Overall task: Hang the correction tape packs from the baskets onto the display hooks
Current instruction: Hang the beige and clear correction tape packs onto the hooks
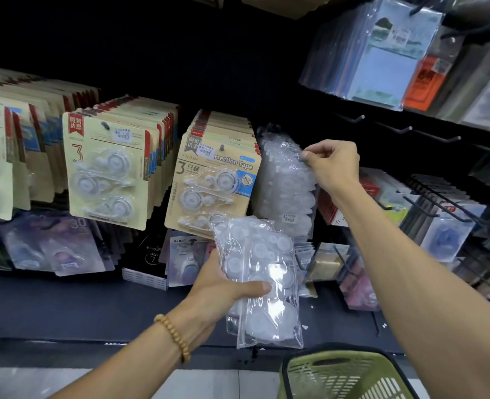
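My left hand (223, 286) grips a stack of clear plastic correction tape packs (266, 280) below the display, thumb across the front. My right hand (331, 165) pinches the top edge of a clear pack (288, 182) hanging with several others on a hook in the middle of the dark wall. Carded correction tape packs (217, 180) fill the hook just left of it, and more carded packs (108, 168) hang further left. A green basket (344, 375) stands at the bottom right, its inside mostly out of view.
Bare black hooks (399, 129) stick out right of my right hand. Clear sleeves of sticky notes (381, 59) hang at the upper right. Wire racks with small packs (445, 214) sit at the right. A dark shelf ledge (94, 306) runs below the display.
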`<state>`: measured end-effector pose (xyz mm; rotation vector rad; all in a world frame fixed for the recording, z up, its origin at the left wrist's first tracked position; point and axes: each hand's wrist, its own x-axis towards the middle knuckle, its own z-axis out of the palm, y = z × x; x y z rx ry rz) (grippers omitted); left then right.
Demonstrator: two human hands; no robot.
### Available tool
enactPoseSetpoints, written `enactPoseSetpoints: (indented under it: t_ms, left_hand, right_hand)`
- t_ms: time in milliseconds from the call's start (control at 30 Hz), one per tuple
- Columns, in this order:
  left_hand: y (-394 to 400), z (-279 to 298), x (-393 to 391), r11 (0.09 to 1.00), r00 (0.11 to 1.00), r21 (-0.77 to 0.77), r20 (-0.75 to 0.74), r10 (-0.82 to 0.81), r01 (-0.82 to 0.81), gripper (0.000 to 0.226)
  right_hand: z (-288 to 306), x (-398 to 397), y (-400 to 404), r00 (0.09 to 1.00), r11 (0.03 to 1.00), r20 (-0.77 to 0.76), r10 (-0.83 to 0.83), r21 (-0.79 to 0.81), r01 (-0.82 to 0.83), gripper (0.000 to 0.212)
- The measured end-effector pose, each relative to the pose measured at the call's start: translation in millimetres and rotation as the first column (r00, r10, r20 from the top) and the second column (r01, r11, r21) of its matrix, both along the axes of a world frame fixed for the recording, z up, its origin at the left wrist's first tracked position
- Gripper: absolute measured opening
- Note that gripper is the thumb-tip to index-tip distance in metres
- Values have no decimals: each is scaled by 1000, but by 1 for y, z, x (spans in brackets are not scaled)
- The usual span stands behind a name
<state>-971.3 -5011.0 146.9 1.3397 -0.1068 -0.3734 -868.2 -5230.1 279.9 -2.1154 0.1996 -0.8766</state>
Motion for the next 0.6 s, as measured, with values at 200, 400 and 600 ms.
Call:
enactPoseSetpoints:
  t_ms: [200,400,600]
  left_hand:
    - [-10,-1,-2,988,997,-154,-70,-20,9,95]
    - [-30,6,-15,971,999,-239,-54,7,-20,80]
    - [-38,13,-23,965,997,-253,-51,55,-66,76]
  right_hand:
    - [-29,-36,-9,992,985,-59,-111,123,117,3]
    - [-85,-145,2,911,921,-318,262,364,-138,48]
    - [-106,-199,3,841,838,-307,446,474,-271,28]
